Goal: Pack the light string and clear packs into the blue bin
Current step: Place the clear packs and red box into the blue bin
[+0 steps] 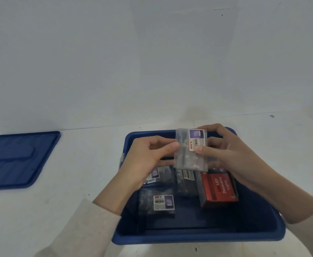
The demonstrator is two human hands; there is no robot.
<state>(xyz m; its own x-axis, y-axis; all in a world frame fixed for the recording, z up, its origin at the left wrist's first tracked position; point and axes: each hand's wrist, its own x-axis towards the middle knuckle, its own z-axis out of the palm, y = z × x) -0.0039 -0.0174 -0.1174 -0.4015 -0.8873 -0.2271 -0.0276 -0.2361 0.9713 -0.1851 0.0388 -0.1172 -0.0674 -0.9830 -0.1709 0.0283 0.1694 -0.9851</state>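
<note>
Both my hands hold one clear pack (190, 154) with a white and purple label, above the far half of the blue bin (198, 238). My left hand (148, 158) pinches its left edge. My right hand (224, 147) grips its right side, thumb on the label. Inside the bin lie a red box of LED decorative lights (218, 190) at the right, a clear pack (157, 203) near the front left, another (187, 184) in the middle, and a third (153, 175) partly hidden under my left hand.
The bin's blue lid (16, 160) lies flat on the white table at the far left. A white wall rises right behind the bin. Bare tabletop shows between lid and bin.
</note>
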